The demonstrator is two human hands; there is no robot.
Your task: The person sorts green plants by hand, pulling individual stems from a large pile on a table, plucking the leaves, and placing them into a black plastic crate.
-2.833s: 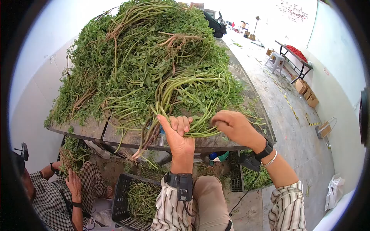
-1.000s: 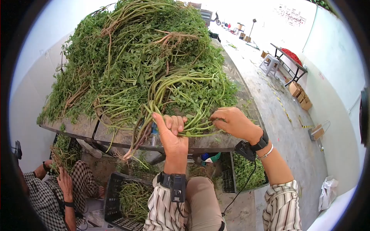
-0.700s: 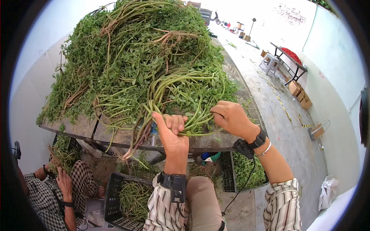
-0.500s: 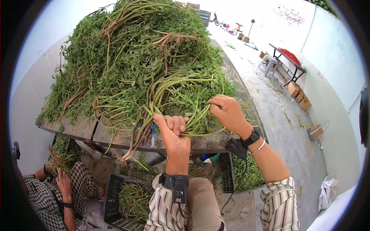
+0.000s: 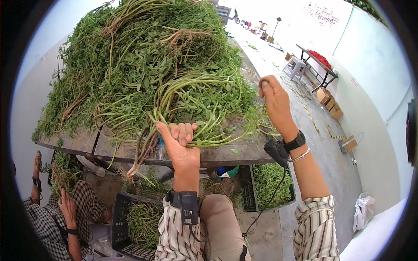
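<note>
My left hand is closed around a bundle of long green plant stems at the near edge of the table. Pale, thin roots hang over that edge, left of the hand. The leafy ends spread to the right across the tabletop. My right hand is raised beyond the table's right edge, apart from the bundle. Its fingers are curled in toward the thumb; whether anything small is between them is hidden. A large heap of leafy plants covers much of the table.
Below the table stand a black crate of cut greens on the left and another crate on the right. At lower left a co-worker's hand holds greens. A stool and cardboard boxes are at the right.
My right hand has moved up and to the right, away from the stems. My left hand keeps its grip on the bundle. The view has shifted slightly, and the co-worker's far hand has lifted.
</note>
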